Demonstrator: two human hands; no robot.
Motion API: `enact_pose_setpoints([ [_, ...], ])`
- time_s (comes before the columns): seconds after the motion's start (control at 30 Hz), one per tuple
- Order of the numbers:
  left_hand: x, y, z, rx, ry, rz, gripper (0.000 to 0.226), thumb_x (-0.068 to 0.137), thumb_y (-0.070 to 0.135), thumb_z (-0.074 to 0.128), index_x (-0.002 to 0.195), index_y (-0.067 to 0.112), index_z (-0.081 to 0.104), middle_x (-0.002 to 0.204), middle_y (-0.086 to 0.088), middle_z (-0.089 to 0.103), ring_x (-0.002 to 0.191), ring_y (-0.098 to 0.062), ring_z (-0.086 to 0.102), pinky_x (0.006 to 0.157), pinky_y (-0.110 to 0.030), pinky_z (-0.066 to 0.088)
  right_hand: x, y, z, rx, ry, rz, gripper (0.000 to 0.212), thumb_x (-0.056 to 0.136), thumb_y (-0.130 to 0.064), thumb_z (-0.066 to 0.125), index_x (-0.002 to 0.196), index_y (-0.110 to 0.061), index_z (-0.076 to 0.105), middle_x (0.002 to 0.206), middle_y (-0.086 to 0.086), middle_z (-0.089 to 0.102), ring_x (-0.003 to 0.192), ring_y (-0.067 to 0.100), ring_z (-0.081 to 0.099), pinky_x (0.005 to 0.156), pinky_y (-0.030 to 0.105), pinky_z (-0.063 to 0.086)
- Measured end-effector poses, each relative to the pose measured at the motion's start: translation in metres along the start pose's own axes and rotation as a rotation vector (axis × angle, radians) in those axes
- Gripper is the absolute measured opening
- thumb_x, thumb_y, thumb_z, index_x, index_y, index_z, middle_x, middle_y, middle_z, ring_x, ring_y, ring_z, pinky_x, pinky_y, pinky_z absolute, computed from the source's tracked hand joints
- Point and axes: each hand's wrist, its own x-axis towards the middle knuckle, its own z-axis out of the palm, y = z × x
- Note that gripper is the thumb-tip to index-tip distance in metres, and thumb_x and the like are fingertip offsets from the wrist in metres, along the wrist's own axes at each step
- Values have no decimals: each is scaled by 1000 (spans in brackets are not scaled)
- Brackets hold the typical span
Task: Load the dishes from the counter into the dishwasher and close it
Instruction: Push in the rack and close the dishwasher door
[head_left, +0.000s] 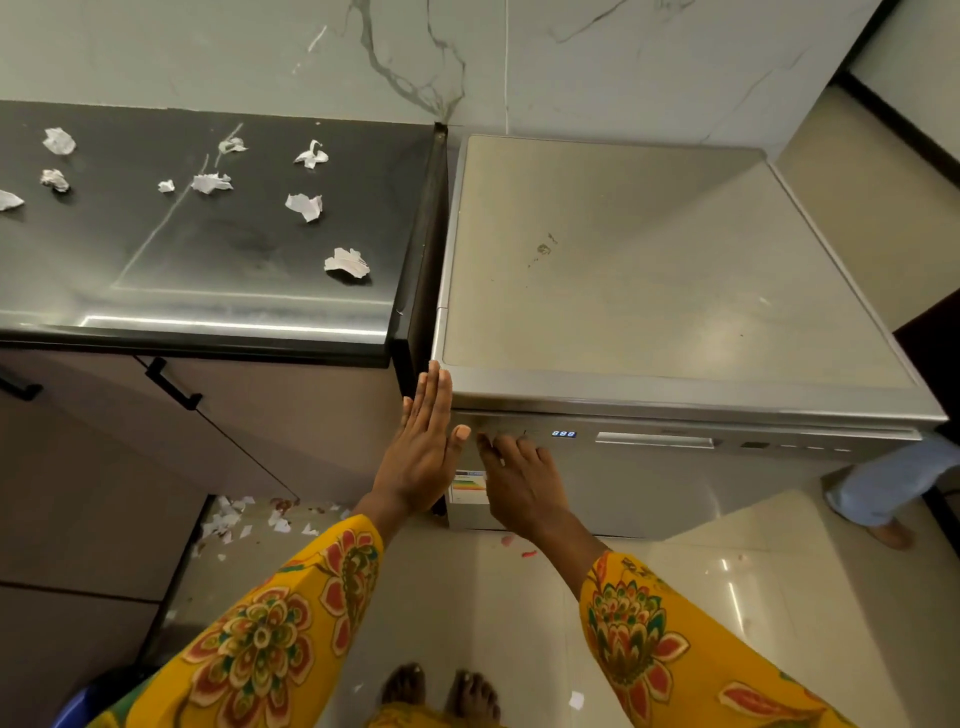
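Observation:
A silver freestanding dishwasher stands to the right of a dark counter, and its door is closed. A blue display reads 888 on its control strip. My left hand is flat with straight fingers, lying against the dishwasher's upper left front corner. My right hand reaches to the left end of the control strip, its fingertips touching the panel. No dishes show on the counter.
Several crumpled bits of white paper lie on the counter, and more scraps litter the floor by the cabinets. Another person's leg and foot stand at the right of the dishwasher. My bare feet are on glossy tiles.

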Motion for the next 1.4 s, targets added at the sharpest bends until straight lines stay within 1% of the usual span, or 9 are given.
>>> enact_pose_setpoints([
  [0.07, 7, 7, -4, -39, -17, 49, 66, 88, 52, 10, 143, 20, -10, 151, 11, -18, 141, -2, -18, 110, -12, -19, 4, 8, -4, 101, 230, -87, 52, 58, -20, 78, 109, -17, 65, 93, 4, 59, 77, 22, 58, 63, 29, 49],
  [0.13, 15, 17, -9, -111, -61, 80, 70, 87, 53, 9, 146, 16, 1, 152, 10, -5, 141, -1, -9, 110, -10, -14, 15, 20, -21, 231, 335, -199, 28, 75, -19, 60, 102, -12, 63, 90, 8, 57, 76, 25, 53, 65, 32, 47],
  [0.2, 26, 27, -13, -199, -100, 63, 70, 90, 52, 13, 148, 12, 18, 154, 4, 12, 142, -3, 5, 114, -14, -5, 29, 28, -45, 367, 338, -182, 29, 85, -21, 45, 103, -7, 64, 95, 12, 59, 83, 28, 52, 74, 37, 44],
  [0.33, 45, 42, -23, -551, -130, -187, 58, 98, 47, 22, 143, 12, 37, 145, -8, 44, 137, -16, 36, 115, -24, 19, 44, 43, -84, 894, 43, 137, 36, 101, -20, 37, 129, -8, 56, 140, 9, 49, 133, 20, 39, 113, 33, 28],
  [0.4, 51, 45, -31, -715, -178, -284, 53, 104, 37, 21, 142, 5, 38, 142, -11, 47, 134, -16, 41, 112, -20, 22, 45, 48, -97, 1124, -61, 232, 42, 104, -26, 27, 133, -6, 52, 140, 7, 49, 133, 16, 40, 113, 28, 30],
  [0.5, 56, 44, -37, -795, -242, -333, 57, 104, 37, 16, 142, 0, 35, 143, -12, 45, 136, -15, 39, 119, -33, 15, 49, 59, -104, 1302, -131, 303, 57, 104, -35, 13, 134, -1, 48, 137, 8, 51, 127, 11, 45, 101, 10, 34],
  [0.67, 60, 41, -35, -792, -268, -338, 59, 103, 40, 11, 143, 5, 35, 142, -9, 47, 137, -15, 37, 119, -30, 11, 56, 66, -95, 1353, -148, 314, 64, 102, -44, 11, 125, -6, 58, 129, 8, 59, 121, 11, 51, 115, 32, 29],
  [0.87, 58, 41, -33, -791, -231, -314, 57, 103, 39, 12, 142, 6, 39, 140, -8, 50, 134, -14, 41, 106, -19, 20, 52, 65, -97, 1255, -155, 270, 64, 102, -44, 10, 123, -12, 61, 127, 4, 61, 123, 15, 50, 108, 29, 32],
  [1.4, 62, 33, -27, -838, -192, -267, 54, 103, 36, 16, 139, 5, 43, 141, -9, 49, 132, -14, 43, 108, -19, 28, 53, 65, -91, 1312, -138, 233, 57, 103, -40, 15, 131, -9, 53, 136, 6, 54, 130, 17, 44, 114, 32, 27],
])
